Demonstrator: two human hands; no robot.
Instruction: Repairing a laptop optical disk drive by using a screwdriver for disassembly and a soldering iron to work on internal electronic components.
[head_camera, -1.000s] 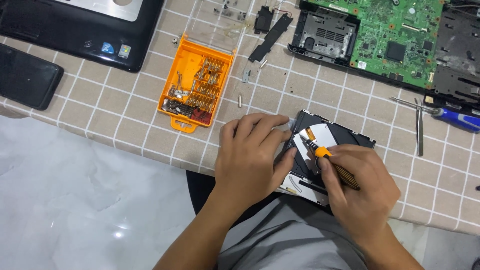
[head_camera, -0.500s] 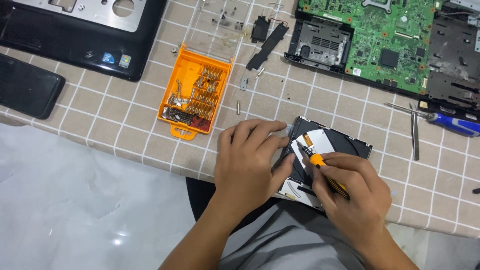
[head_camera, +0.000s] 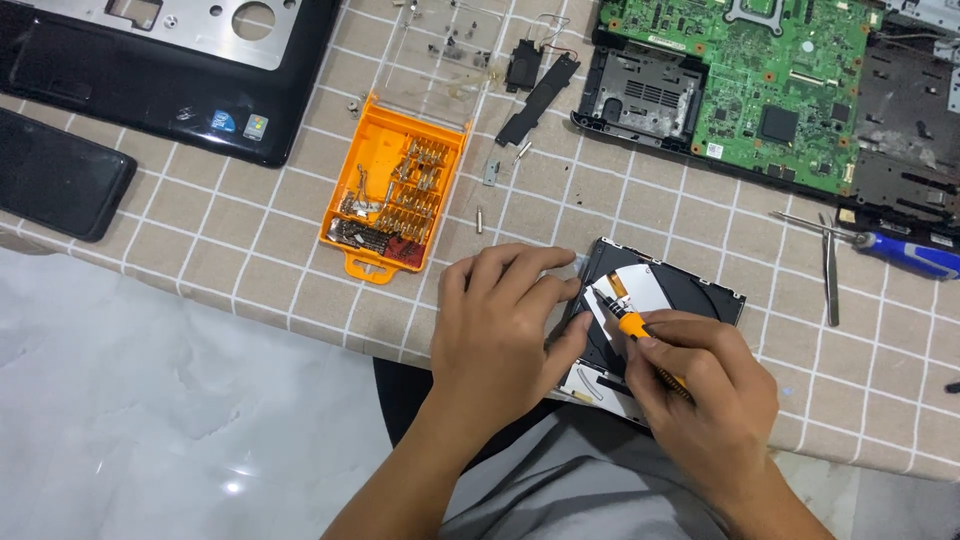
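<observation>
While both forearms came up from the near edge of the table, the scene stood as follows.

Left hand: the left hand (head_camera: 500, 330) lay palm down with its fingers curled, pressed on the left side of the optical drive (head_camera: 690, 290), its thumb against the drive's edge.

Right hand: the right hand (head_camera: 700, 385) was bent at the wrist and pinched the orange screwdriver (head_camera: 632, 325) between thumb and fingers, the tool tilted so its tip met the drive's top face.

Optical drive: a flat black and silver unit, lying at the near edge of the checked tablecloth (head_camera: 250, 270), partly over the edge.

Bit case: an open orange bit case (head_camera: 395, 195) sat left of the hands, toward the middle of the table, its clear lid flung back.

Loose parts: small screws and a metal bracket (head_camera: 491, 172) lay just beside the case.

Tweezers: tweezers (head_camera: 829, 270) and a blue-handled screwdriver (head_camera: 915, 255) lay near the right edge.

Far edge: a green circuit board (head_camera: 770, 80) in its black frame at the far right corner; a laptop palm rest (head_camera: 160, 70) at the far left corner.

Left edge: a black phone (head_camera: 55, 175) lay flat.
</observation>
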